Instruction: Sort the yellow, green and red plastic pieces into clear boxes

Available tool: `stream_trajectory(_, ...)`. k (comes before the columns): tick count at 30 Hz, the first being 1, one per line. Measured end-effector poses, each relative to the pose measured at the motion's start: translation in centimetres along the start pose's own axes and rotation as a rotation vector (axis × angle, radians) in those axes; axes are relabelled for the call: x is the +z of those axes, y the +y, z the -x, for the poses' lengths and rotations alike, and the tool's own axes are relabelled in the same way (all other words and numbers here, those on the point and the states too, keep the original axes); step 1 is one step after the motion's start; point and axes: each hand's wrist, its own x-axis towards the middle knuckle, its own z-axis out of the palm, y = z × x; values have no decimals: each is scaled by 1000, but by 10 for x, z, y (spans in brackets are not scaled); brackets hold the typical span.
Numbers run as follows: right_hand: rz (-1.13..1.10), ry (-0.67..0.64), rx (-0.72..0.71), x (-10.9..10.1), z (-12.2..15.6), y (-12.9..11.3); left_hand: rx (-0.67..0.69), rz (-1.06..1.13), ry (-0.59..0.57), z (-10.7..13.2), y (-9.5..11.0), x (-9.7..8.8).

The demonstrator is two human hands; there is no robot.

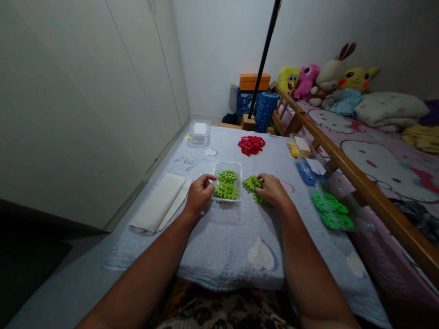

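A clear plastic box (240,171) stands in the middle of the table, holding lime-green interlocking plastic pieces (226,191) in two groups. At its left wall, my left hand (200,194) has its fingers curled, with thumb and index finger on the rim. To the right of the box lies a small pile of the same lime-green pieces (251,183). My right hand (272,188) reaches over that pile from the right, fingers bent down and closed on a lime-green piece, partly hidden by the hand. Farther back sits a heap of red pieces (252,145).
An empty-looking lidded box (200,132) stands at the back left. Folded cream cloth or paper (159,201) lies left. Along the right edge are clear boxes with yellow (293,149), blue (304,172) and green pieces (331,210), beside a wooden bed rail (343,160).
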Motion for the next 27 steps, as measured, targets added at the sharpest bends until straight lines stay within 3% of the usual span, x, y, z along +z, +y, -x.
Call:
stream_trajectory(17,-201,-18,83,5,-6,8,-8,1,-7,0,2,0)
stream_trajectory(22,-123,9,81,7,-6,3,-1,8,-6,0,0,0)
stream_trajectory(27,-223,99,94,8,-6,5,-10,18,-2,0,-1,1)
